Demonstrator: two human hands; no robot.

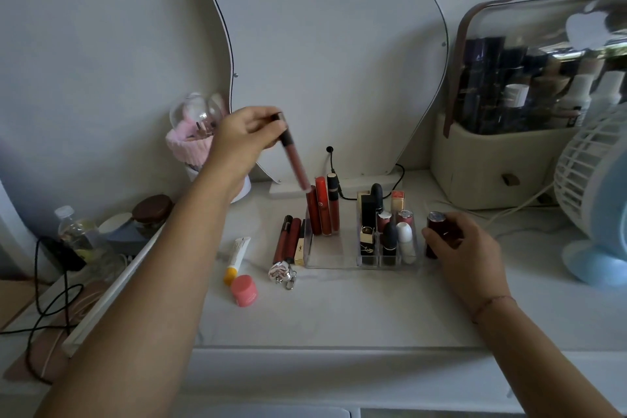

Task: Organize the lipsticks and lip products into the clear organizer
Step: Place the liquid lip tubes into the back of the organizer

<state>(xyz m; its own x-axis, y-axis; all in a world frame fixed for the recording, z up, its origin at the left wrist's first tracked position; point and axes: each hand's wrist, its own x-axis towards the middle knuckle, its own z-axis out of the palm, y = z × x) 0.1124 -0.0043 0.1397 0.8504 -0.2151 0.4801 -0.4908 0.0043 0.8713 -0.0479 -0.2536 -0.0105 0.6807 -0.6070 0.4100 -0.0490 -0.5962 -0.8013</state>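
The clear organizer point(327, 256) stands mid-table. Three tall red lip glosses point(326, 208) stand in its left compartment, and several lipsticks point(390, 234) fill its small right cells. My left hand point(242, 142) holds a slim pinkish lip gloss tube point(294, 156) by its black cap, tilted, its lower end just above the left compartment. My right hand point(464, 248) grips a dark red lipstick point(435, 231) upright on the table, right of the organizer. Two dark red glosses and a gold lipstick point(291, 241) lie left of the organizer.
A yellow-capped white tube point(236, 259), a pink jar point(244, 290) and a silver keyring point(282, 273) lie at front left. A wavy mirror point(322, 61) stands behind. A cosmetics case point(515, 112) and a fan point(597, 200) stand at right; bottles, jars and cables at left.
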